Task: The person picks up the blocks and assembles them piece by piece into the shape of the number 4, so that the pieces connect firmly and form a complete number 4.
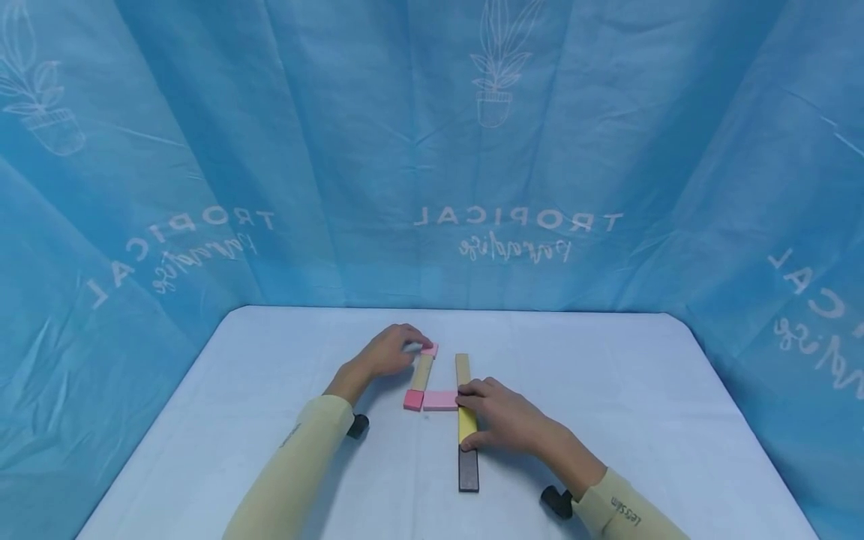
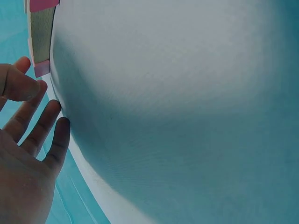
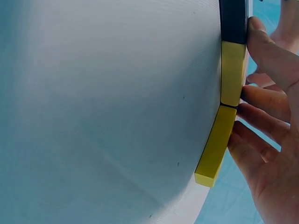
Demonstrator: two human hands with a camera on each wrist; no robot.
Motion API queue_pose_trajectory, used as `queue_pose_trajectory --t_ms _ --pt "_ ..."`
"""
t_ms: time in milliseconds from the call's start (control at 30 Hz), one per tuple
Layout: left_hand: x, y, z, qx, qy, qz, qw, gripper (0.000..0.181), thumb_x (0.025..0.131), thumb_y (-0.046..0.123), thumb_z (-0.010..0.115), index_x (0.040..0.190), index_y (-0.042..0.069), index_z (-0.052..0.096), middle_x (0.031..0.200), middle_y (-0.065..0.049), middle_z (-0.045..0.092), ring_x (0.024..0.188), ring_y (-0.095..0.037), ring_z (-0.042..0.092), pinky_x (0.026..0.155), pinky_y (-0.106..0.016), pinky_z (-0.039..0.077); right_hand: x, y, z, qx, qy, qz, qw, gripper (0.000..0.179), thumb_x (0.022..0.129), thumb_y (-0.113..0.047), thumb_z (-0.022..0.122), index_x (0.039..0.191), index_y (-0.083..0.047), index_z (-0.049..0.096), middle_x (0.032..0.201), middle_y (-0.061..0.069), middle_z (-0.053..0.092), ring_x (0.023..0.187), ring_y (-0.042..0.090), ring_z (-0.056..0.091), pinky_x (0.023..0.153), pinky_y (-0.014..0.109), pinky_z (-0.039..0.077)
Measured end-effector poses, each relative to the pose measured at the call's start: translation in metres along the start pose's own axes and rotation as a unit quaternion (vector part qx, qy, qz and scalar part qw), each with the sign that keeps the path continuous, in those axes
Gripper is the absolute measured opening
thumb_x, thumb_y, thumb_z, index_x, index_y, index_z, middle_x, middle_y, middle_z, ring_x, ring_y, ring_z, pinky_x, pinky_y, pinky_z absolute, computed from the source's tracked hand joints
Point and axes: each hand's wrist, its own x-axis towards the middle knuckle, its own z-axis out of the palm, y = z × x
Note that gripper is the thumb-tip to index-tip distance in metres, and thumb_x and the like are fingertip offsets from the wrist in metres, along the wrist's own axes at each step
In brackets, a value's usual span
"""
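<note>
In the head view, my left hand point(image 1: 388, 351) reaches over the far end of the left row, its fingertips at a small light pink block point(image 1: 430, 349). Nearer me in that row lie a tan block point(image 1: 421, 373) and a deep pink block point(image 1: 413, 400). A light pink block point(image 1: 440, 401) runs sideways between the two rows. My right hand point(image 1: 506, 415) rests its fingertips and thumb along the right row, made of a tan block point(image 1: 462, 366), a yellow block point(image 1: 467, 426) and a dark grey block point(image 1: 469, 471). Its fingers partly cover the joint between tan and yellow.
The blocks lie on a white-covered table point(image 1: 607, 360). Blue printed curtains point(image 1: 378, 165) hang along its back and sides. A black wrist device shows below each forearm, the left one point(image 1: 359, 426) and the right one point(image 1: 556, 502).
</note>
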Motion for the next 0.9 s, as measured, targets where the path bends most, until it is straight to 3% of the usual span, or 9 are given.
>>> queue_pose_trajectory --t_ms 267,500,633,900 --pt "-0.012 0.002 0.002 0.003 0.032 -0.014 0.9994 0.034 0.085 0.019 0.062 0.118 0.024 0.067 0.127 -0.001 0.054 0.122 -0.023 0.046 0.1 -0.048 0.04 -0.001 -0.002 -0.001 -0.01 -0.007 -0.007 0.9999 0.082 0.073 -0.067 0.065 0.138 -0.019 0.054 0.144 -0.004 0.043 0.128 0.018 0.04 0.101 0.039 0.041" --pt "-0.043 0.024 0.005 0.048 0.059 0.056 0.9955 0.033 0.085 0.029 0.066 0.117 0.022 0.067 0.126 0.0 0.053 0.118 -0.021 0.048 0.097 -0.044 0.044 -0.002 -0.003 -0.003 -0.019 -0.003 -0.013 0.9997 0.08 0.075 -0.066 0.065 0.138 -0.019 0.054 0.144 -0.004 0.042 0.128 0.018 0.04 0.101 0.038 0.041" --pt "-0.055 0.029 0.006 0.065 0.06 0.073 0.9935 0.032 0.085 0.031 0.067 0.116 0.022 0.068 0.126 0.001 0.054 0.118 -0.019 0.048 0.098 -0.042 0.043 -0.001 -0.004 -0.005 -0.015 -0.003 -0.017 0.9997 0.079 0.075 -0.065 0.066 0.138 -0.018 0.054 0.143 -0.003 0.043 0.127 0.017 0.04 0.101 0.038 0.041" --pt "-0.069 0.027 0.009 0.064 0.053 0.05 0.9953 0.036 0.088 0.045 0.063 0.117 0.023 0.067 0.123 0.003 0.055 0.117 -0.017 0.049 0.097 -0.041 0.044 -0.003 -0.006 -0.003 -0.008 0.001 -0.008 0.9999 0.079 0.076 -0.062 0.068 0.138 -0.016 0.053 0.143 -0.001 0.042 0.128 0.018 0.039 0.101 0.04 0.041"
